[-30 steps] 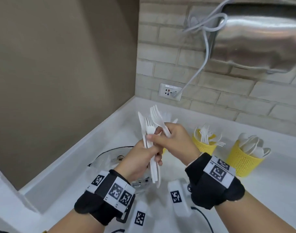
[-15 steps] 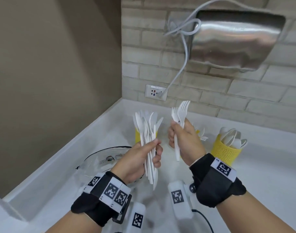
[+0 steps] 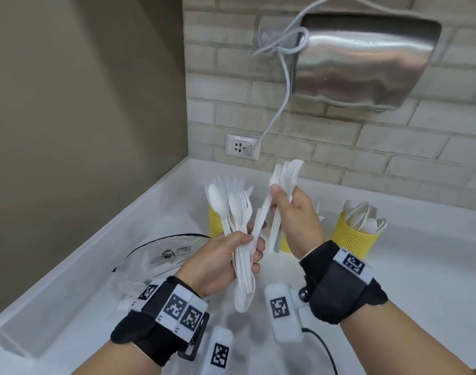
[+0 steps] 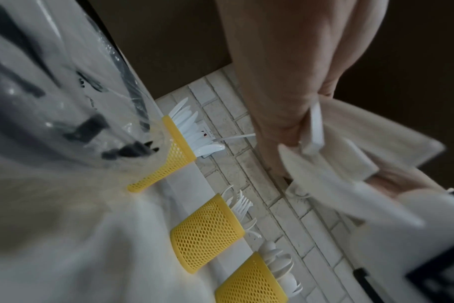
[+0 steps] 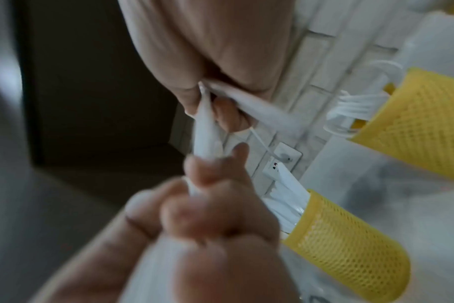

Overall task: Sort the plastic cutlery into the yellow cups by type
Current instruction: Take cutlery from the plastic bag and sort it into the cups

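Head view: my right hand (image 3: 299, 212), apart half a second ago, is back at my left hand (image 3: 226, 255), fingers pinching forks (image 3: 284, 175) beside its clamped mixed bundle (image 3: 237, 212); fork cup (image 4: 205, 233) waits beyond.

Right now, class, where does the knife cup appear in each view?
Head: the knife cup stands left of centre, partly behind the cutlery in the left hand.
Left wrist: left of centre, topmost of three cups in the picture.
Right wrist: lower right.
Shared landmark: the wall socket, close to this cup in every view.
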Demonstrator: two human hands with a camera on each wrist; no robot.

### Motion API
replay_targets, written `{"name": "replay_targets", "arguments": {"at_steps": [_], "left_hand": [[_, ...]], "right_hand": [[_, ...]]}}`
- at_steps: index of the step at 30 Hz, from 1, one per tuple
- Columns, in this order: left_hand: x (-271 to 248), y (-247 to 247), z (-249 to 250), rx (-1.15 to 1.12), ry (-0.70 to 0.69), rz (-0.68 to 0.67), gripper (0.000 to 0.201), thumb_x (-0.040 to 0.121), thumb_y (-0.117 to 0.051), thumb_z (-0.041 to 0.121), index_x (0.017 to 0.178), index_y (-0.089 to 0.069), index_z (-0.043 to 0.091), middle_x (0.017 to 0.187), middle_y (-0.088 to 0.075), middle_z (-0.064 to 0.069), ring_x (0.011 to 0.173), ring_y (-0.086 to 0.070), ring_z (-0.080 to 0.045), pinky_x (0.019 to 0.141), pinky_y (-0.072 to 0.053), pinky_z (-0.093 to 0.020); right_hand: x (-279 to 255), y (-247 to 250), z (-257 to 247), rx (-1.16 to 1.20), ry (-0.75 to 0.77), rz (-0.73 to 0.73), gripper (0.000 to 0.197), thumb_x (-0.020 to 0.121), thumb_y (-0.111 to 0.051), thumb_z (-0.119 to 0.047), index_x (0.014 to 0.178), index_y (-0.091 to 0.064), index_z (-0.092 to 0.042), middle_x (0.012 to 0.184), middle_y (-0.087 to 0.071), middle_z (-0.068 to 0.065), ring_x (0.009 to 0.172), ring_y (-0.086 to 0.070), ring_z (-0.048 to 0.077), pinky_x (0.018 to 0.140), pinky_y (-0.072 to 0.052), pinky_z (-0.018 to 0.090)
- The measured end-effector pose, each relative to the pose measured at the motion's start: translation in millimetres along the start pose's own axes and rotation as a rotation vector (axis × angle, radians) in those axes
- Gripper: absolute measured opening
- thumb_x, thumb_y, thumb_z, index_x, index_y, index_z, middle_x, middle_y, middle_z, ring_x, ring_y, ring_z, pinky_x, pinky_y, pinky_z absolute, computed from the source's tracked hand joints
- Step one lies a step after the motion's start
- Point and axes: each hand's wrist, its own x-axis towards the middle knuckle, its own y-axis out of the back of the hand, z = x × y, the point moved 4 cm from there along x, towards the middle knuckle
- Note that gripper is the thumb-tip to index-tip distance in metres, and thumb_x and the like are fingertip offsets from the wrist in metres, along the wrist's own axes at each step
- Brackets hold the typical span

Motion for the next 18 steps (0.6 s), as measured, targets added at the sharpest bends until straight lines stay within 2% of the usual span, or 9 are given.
{"name": "replay_targets", "arguments": {"at_steps": [2,4,5,7,9,11,14,18], "left_hand": [[2,2,-1,-0.008,-0.008,0.035,0.028,0.093,-0.035,0.003,0.111,-0.057,0.004,0.069,-0.055,-0.006,0.056,-0.045,-0.014,0.052,-0.041,-0.024],[4,5,-3,0.009,-0.015,0.077,0.031,0.093,-0.035,0.003,0.117,-0.054,0.003,0.068,-0.055,-0.005,0.055,-0.045,-0.013,0.051,-0.04,-0.023],[5,6,-4,0.015,-0.015,0.092,0.032,0.093,-0.036,0.003,0.12,-0.053,0.004,0.069,-0.054,-0.004,0.056,-0.045,-0.012,0.052,-0.04,-0.023],[7,8,-6,0.008,-0.012,0.109,0.035,0.092,-0.038,0.004,0.124,-0.051,0.007,0.07,-0.052,-0.003,0.058,-0.044,-0.012,0.054,-0.04,-0.023],[9,8,-6,0.002,0.002,0.111,0.033,0.09,-0.041,0.004,0.12,-0.054,0.009,0.071,-0.049,-0.002,0.062,-0.043,-0.013,0.058,-0.04,-0.023],[10,4,-5,0.017,0.014,0.113,0.027,0.089,-0.04,0.002,0.105,-0.06,0.011,0.072,-0.048,-0.002,0.063,-0.043,-0.012,0.06,-0.04,-0.024],[11,0,-5,0.064,0.022,0.136,0.027,0.09,-0.037,-0.002,0.091,-0.061,0.011,0.072,-0.05,0.0,0.066,-0.045,-0.012,0.065,-0.039,-0.026],[14,-3,-9,0.07,0.015,0.168,0.025,0.09,-0.037,-0.002,0.088,-0.06,0.008,0.072,-0.054,-0.002,0.066,-0.049,-0.012,0.067,-0.04,-0.027]], "right_hand": [[7,10,-1,0.019,0.017,0.075,0.023,0.098,-0.041,-0.03,0.084,-0.051,-0.015,0.068,-0.055,0.0,0.062,-0.056,0.014,0.06,-0.047,0.027],[10,18,-5,0.14,0.027,0.114,0.025,0.099,-0.036,-0.028,0.096,-0.05,-0.008,0.076,-0.053,0.006,0.062,-0.054,0.017,0.056,-0.051,0.026],[11,20,-6,0.205,0.027,0.096,0.023,0.099,-0.035,-0.026,0.099,-0.049,-0.007,0.074,-0.052,0.007,0.055,-0.053,0.016,0.05,-0.051,0.026],[8,19,-8,0.21,0.028,0.002,0.015,0.098,-0.042,-0.025,0.091,-0.049,-0.013,0.06,-0.046,0.001,0.04,-0.04,0.012,0.039,-0.039,0.025],[1,13,-5,0.025,0.007,-0.146,0.016,0.09,-0.058,-0.019,0.078,-0.053,-0.011,0.05,-0.045,-0.003,0.035,-0.03,0.01,0.037,-0.026,0.021],[-7,3,2,-0.202,-0.023,-0.257,0.018,0.082,-0.067,-0.01,0.067,-0.057,-0.006,0.042,-0.049,-0.007,0.031,-0.034,0.004,0.035,-0.027,0.017],[-10,-2,15,-0.271,-0.087,-0.232,0.027,0.078,-0.069,-0.004,0.057,-0.054,-0.011,0.034,-0.049,-0.009,0.028,-0.041,0.001,0.033,-0.029,0.01],[-9,-2,16,-0.279,-0.053,-0.156,0.03,0.083,-0.059,-0.002,0.055,-0.05,-0.011,0.042,-0.049,-0.009,0.032,-0.04,0.002,0.039,-0.033,0.016]]}}
